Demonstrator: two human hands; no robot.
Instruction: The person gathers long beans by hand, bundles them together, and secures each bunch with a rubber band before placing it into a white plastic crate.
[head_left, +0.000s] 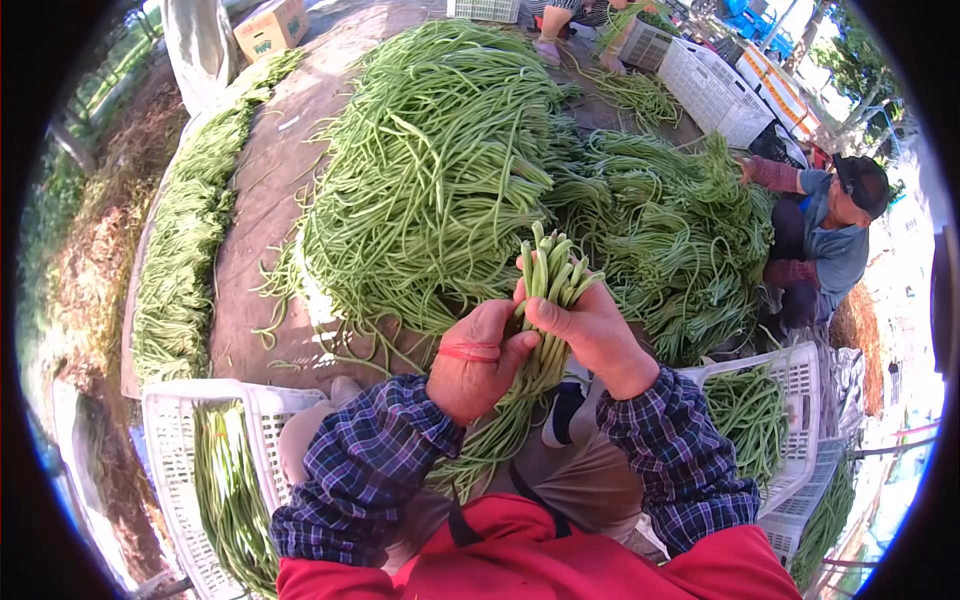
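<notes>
A bundle of long green beans stands upright between my hands, its ends bunched at the top and its lower lengths hanging over my lap. My right hand is closed round the upper part of the bundle, thumb across the front. On the other side my left hand grips it lower down, with its thumb pressed against the beans. Red bands circle my left hand near the wrist. Just beyond lies a large heap of long beans.
White plastic crates of beans stand at my left and right. A second bean pile lies right of the heap, with a crouching person beside it. A row of beans runs along the left. A cardboard box sits at the back.
</notes>
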